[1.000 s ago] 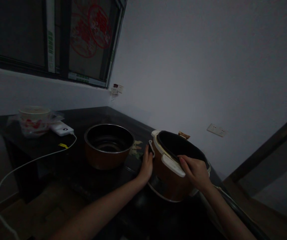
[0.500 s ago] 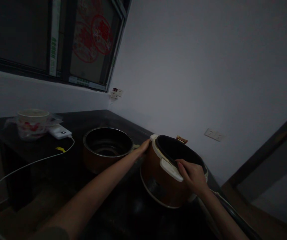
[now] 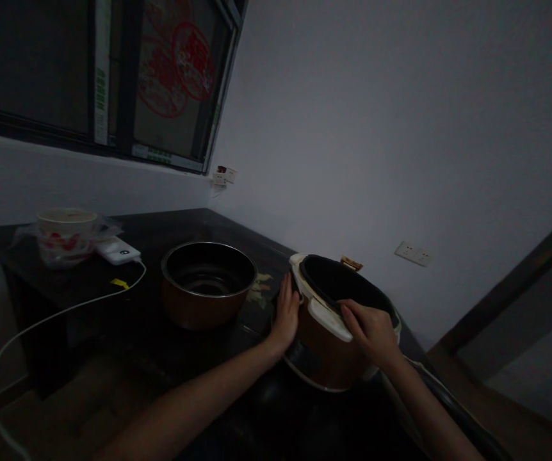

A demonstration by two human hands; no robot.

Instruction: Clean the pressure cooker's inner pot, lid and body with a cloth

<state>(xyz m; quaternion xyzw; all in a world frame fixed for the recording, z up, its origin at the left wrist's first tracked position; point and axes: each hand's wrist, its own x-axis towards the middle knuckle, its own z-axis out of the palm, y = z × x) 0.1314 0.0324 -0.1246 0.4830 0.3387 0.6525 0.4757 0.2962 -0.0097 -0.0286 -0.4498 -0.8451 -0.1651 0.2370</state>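
Note:
A rice cooker with a brown body, a whitish rim and a dark inside stands tilted on the black table. My left hand lies against its left side, fingers stretched out along the wall below the rim. Closed over the near edge, beside the white front tab, is my right hand; its fingertips reach inside the rim and are partly hidden. To the left of the cooker sits a brown pot with a dark inside and a thin metallic rim, apart from both hands.
On the black table at the left are a bagged tub and a white device with a white cable. Pale scraps lie between pot and cooker. A wall socket is behind, right.
My left hand has come from the cooker's far left edge down and nearer along its side, uncovering the pale scraps. My right hand keeps its hold on the near rim.

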